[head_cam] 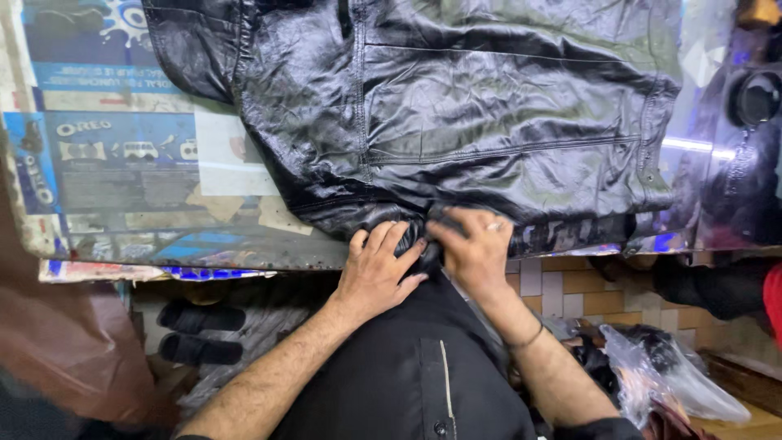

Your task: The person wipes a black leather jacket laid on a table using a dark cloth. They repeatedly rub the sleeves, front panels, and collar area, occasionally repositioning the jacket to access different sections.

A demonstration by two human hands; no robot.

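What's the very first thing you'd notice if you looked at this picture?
A big, shiny black leather jacket spread across the table fills the top of the view. At the table's near edge, the left hand and right hand bunch up its hem, side by side. On the left, the table's surface is covered with colourful printed wrappers under a glossy sheet.

Bright overhead light throws white glare on the glossy black jacket; frame edges look soft and warped.
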